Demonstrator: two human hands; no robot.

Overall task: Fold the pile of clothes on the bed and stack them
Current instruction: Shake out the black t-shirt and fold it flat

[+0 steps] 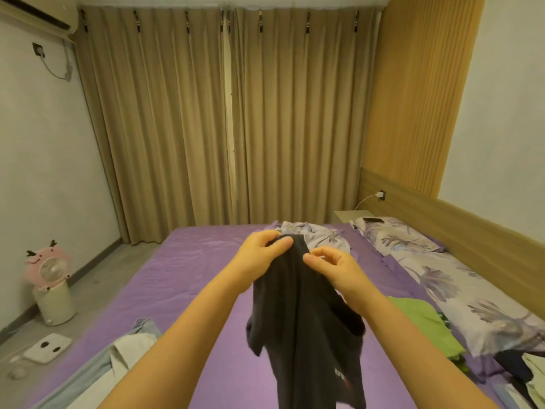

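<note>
Stretching across most of the view is the bed (188,270), its purple sheet bare in the middle, probably kept free as a surface for folding. On the bed's right side a floral quilt (460,293) lies along the headboard edge, with a green garment (418,323) just beside it and more unfolded clothes (528,370) at the near right corner; this looks like the waiting pile. At the bed's near left corner a pale shirt (129,349) lies flattened on something light blue, likely the start of the stack. Above the middle of the bed hangs a dark shirt (303,329), lifted clear so its weight pulls it straight. The left hand (262,255) grips its top edge with fingers curled round the cloth. The right hand (330,267) pinches thumb to fingertip at the same edge beside it, though whether cloth is caught there I cannot tell. Holding both points high seems meant to find the shoulders before laying it down
</note>
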